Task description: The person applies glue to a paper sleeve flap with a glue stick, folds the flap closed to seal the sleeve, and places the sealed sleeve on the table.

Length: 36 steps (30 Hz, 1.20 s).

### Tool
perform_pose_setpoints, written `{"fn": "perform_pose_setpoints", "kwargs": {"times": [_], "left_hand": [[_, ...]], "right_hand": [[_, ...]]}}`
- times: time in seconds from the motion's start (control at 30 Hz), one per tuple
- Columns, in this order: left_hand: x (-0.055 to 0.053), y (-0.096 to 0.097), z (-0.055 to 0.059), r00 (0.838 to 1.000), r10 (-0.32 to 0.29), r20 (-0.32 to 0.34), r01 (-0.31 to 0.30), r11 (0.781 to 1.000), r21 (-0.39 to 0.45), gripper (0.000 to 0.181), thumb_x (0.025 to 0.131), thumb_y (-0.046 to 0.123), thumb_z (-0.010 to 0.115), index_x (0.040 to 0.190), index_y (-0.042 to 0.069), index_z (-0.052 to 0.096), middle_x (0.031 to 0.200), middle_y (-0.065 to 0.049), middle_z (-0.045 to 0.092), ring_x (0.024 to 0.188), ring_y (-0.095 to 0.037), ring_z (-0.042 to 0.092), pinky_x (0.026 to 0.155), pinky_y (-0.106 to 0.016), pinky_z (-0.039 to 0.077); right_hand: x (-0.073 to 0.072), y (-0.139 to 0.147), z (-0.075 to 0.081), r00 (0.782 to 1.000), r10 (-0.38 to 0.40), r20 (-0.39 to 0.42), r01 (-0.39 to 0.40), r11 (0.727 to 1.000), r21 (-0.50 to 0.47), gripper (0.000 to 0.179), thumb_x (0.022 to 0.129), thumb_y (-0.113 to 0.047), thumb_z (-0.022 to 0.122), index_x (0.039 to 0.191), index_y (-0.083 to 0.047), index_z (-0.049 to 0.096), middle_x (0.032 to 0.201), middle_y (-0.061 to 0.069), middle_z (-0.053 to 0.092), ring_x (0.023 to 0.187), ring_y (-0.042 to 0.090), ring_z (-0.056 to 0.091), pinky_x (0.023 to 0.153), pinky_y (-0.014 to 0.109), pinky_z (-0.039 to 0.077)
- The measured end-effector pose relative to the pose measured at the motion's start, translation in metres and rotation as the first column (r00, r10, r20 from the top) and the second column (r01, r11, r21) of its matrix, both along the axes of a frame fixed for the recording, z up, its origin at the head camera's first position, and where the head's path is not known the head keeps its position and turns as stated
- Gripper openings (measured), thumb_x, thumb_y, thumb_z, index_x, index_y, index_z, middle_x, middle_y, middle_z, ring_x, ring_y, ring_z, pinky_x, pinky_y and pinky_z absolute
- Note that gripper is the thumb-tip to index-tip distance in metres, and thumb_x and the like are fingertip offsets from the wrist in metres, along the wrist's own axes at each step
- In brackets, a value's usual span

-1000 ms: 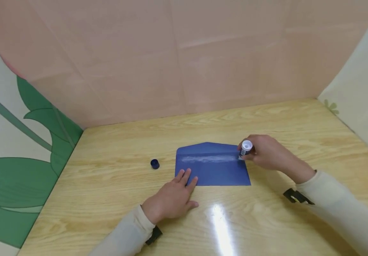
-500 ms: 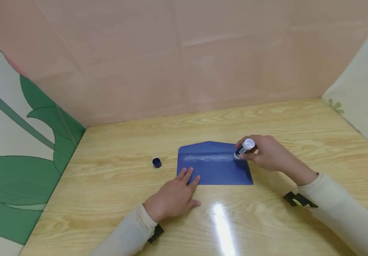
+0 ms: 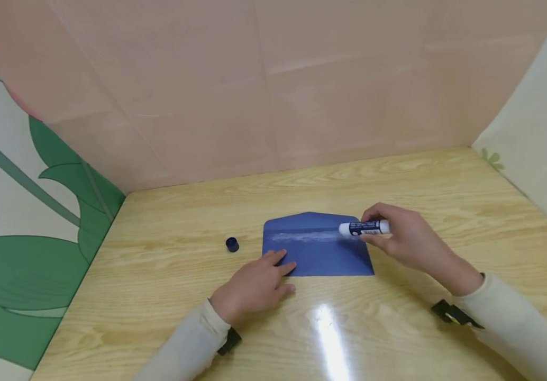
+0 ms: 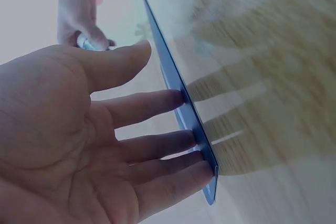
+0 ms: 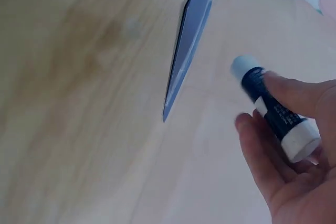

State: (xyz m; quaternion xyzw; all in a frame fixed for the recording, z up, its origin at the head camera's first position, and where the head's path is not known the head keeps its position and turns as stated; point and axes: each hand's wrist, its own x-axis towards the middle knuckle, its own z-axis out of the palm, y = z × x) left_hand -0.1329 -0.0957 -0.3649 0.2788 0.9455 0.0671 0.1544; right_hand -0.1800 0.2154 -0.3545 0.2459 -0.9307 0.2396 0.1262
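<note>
Gluing appears nearly done: right hand (image 3: pixel 413 243) grips glue stick (image 3: pixel 365 228), left hand (image 3: pixel 254 286) rests extended on envelope (image 3: pixel 326 256); recapping likely required next.

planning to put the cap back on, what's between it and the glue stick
In the head view, a strip of bare tabletop comes after the cap, then the blue envelope with its white smear, up to the glue stick.

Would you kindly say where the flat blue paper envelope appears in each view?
Head: the flat blue paper envelope lies right of and below centre.
Left wrist: the envelope slants nearly edge-on through the middle.
Right wrist: the envelope slants down from the top, near centre.
Shared landmark: the bare right hand, holding the white-and-navy cylindrical glue stick.
</note>
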Motion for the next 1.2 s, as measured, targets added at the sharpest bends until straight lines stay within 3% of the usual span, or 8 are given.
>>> {"fn": "perform_pose_setpoints", "kwargs": {"times": [0.07,0.13,0.2,0.3,0.4,0.67,0.9,1.2], "left_hand": [[0.0,0.0,0.0,1.0,-0.001,0.004,0.001,1.0,0.002,0.054,0.103,0.044,0.049,0.149,0.015,0.047,0.161,-0.015,0.033,0.148,-0.036,0.033,0.118,-0.047,0.035],[0.001,0.0,0.001,1.0,0.002,0.016,-0.002,1.0,0.003,0.057,0.103,0.045,0.049,0.15,0.013,0.045,0.162,-0.015,0.031,0.149,-0.035,0.031,0.119,-0.046,0.035],[0.002,0.0,0.001,1.0,0.009,0.029,-0.009,1.0,-0.004,0.059,0.103,0.045,0.049,0.151,0.011,0.043,0.163,-0.015,0.028,0.151,-0.034,0.029,0.12,-0.045,0.033],[0.005,-0.001,0.001,0.998,0.029,0.058,-0.029,1.0,-0.011,0.062,0.103,0.046,0.048,0.152,0.009,0.04,0.164,-0.015,0.024,0.152,-0.033,0.025,0.121,-0.045,0.031],[0.007,-0.001,0.001,0.997,0.037,0.063,-0.036,0.999,-0.012,0.063,0.103,0.046,0.048,0.152,0.008,0.039,0.164,-0.016,0.023,0.152,-0.034,0.024,0.121,-0.046,0.03],[0.008,0.003,0.0,0.999,0.031,0.036,-0.031,0.999,-0.025,0.066,0.102,0.048,0.049,0.152,0.005,0.039,0.164,-0.017,0.024,0.152,-0.035,0.025,0.121,-0.044,0.031],[0.0,0.0,0.004,0.995,0.094,0.041,-0.098,0.989,0.112,0.064,0.104,0.043,0.047,0.151,0.001,0.038,0.164,-0.013,0.027,0.15,-0.029,0.03,0.12,-0.042,0.032],[-0.04,-0.011,0.011,0.99,0.128,-0.053,-0.12,0.983,0.14,0.071,0.096,0.038,0.065,0.151,0.002,0.039,0.161,-0.014,0.033,0.149,-0.031,0.034,0.118,-0.044,0.036]], "right_hand": [[0.001,-0.001,0.0,0.996,0.039,-0.076,-0.038,0.999,0.025,0.031,0.079,-0.016,0.084,0.104,-0.013,0.066,0.093,0.0,0.073,0.073,0.013,0.063,0.064,0.031,0.053],[0.001,-0.003,-0.001,0.963,0.144,-0.226,-0.128,0.988,0.086,0.023,0.09,-0.026,0.075,0.104,-0.011,0.065,0.093,0.001,0.073,0.075,0.015,0.067,0.065,0.034,0.056],[-0.001,-0.006,-0.002,0.878,0.279,-0.389,-0.227,0.958,0.176,0.023,0.1,-0.03,0.062,0.103,-0.008,0.065,0.094,0.002,0.073,0.08,0.017,0.07,0.067,0.036,0.058],[-0.003,-0.012,-0.004,0.704,0.442,-0.555,-0.323,0.896,0.303,0.039,0.109,-0.032,0.038,0.101,-0.005,0.066,0.097,0.004,0.073,0.084,0.02,0.069,0.068,0.035,0.057],[-0.001,-0.018,-0.007,0.641,0.483,-0.597,-0.348,0.875,0.335,0.036,0.109,-0.027,0.039,0.101,-0.006,0.067,0.098,0.003,0.073,0.084,0.019,0.069,0.067,0.032,0.055],[0.015,-0.024,-0.012,0.775,0.402,-0.487,-0.291,0.912,0.289,0.048,0.106,-0.048,0.035,0.103,-0.009,0.062,0.084,-0.004,0.07,0.062,0.009,0.061,0.055,0.028,0.051],[0.022,-0.025,-0.02,0.83,0.384,-0.405,-0.293,0.918,0.269,0.042,0.104,-0.049,0.04,0.098,-0.011,0.056,0.078,-0.004,0.069,0.057,0.005,0.059,0.049,0.024,0.05],[0.023,-0.024,-0.02,0.901,0.333,-0.279,-0.287,0.938,0.193,0.031,0.096,-0.038,0.064,0.105,-0.01,0.055,0.088,-0.001,0.072,0.069,0.008,0.067,0.058,0.022,0.055]]}}
